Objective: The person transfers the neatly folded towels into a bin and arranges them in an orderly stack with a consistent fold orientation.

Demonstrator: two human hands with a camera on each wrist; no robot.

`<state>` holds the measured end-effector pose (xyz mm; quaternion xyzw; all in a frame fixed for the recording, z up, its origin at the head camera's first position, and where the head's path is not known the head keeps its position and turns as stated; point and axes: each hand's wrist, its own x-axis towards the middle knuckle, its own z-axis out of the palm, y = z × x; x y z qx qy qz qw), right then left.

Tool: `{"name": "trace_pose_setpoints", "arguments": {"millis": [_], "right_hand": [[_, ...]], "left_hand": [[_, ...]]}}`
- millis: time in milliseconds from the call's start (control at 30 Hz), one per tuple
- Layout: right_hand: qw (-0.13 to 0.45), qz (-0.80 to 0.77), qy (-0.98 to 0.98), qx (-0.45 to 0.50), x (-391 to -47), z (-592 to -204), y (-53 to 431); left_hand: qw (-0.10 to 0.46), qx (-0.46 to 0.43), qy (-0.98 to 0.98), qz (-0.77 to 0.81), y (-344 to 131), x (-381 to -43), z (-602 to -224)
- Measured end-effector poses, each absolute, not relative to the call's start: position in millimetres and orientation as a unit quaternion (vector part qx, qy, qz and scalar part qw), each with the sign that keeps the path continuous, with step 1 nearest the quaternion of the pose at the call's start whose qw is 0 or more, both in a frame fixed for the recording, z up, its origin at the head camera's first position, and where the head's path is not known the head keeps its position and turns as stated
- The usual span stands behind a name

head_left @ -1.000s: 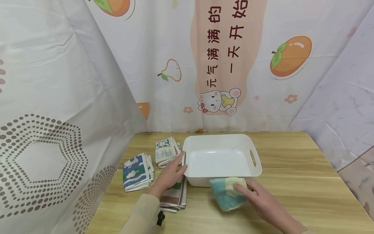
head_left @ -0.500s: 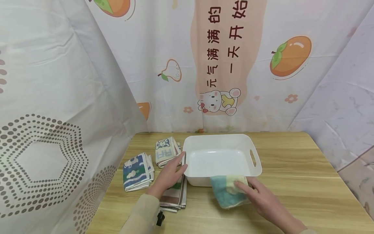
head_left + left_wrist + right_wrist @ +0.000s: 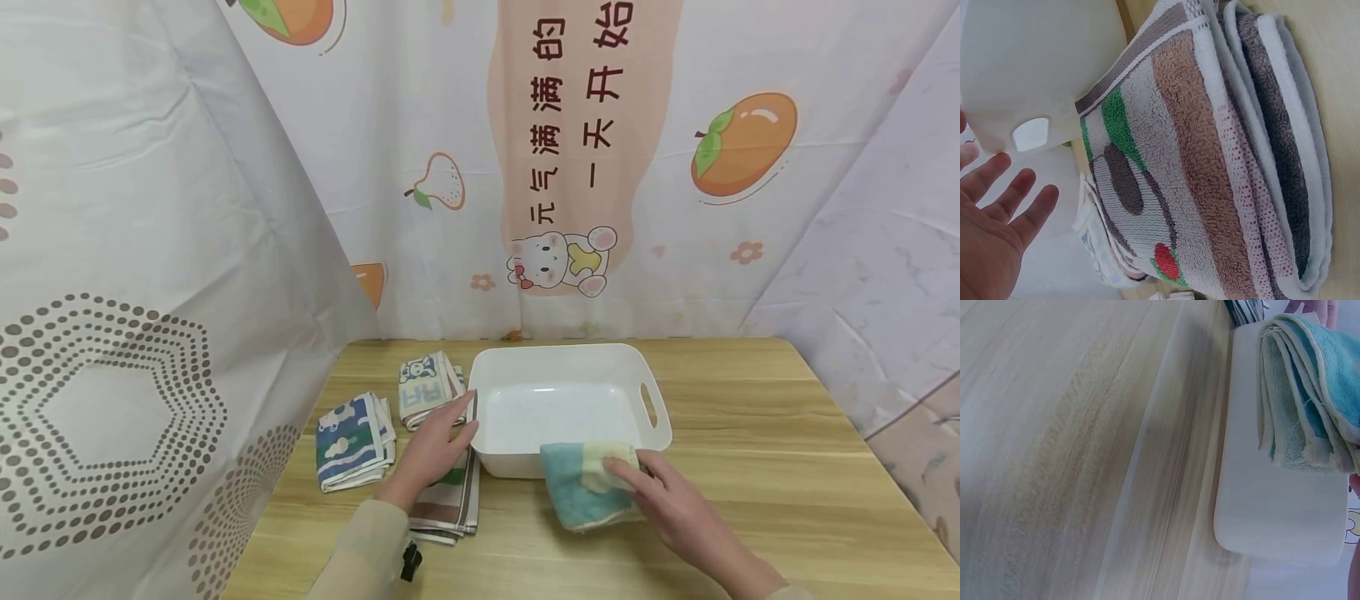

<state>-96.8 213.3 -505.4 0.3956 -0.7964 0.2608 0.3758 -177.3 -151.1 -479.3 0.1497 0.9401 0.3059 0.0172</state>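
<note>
A folded teal-and-cream towel hangs from my right hand, which pinches its right edge between thumb and fingers. The towel overlaps the front wall of the white plastic bin in the head view; its layered folds show in the right wrist view. My left hand has its fingers extended, the fingertips right at the bin's left rim beside the handle hole. Below that hand lies a folded striped towel in brown, grey and green, partly hidden by the hand in the head view.
Left of the bin, a folded cream towel with a bear pattern and a folded blue-green towel lie on the wooden table. A printed curtain hangs along the table's back edge.
My right hand has raised the teal-and-cream towel slightly, toward the bin's front rim. The left hand stays at the bin's left side, almost unmoved.
</note>
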Motion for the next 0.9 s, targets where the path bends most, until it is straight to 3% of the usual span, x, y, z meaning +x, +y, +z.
{"name": "trace_pose_setpoints", "arguments": {"millis": [433, 900], "right_hand": [[0.379, 0.292, -0.788, 0.389, -98.1, -498.6, 211.9], [0.381, 0.306, -0.787, 0.377, -100.6, -496.7, 212.8]], "left_hand": [[-0.006, 0.144, 0.937, 0.317, -148.4, -175.6, -473.9], [-0.039, 0.202, 0.924, 0.322, -140.0, -171.3, -467.9]]}}
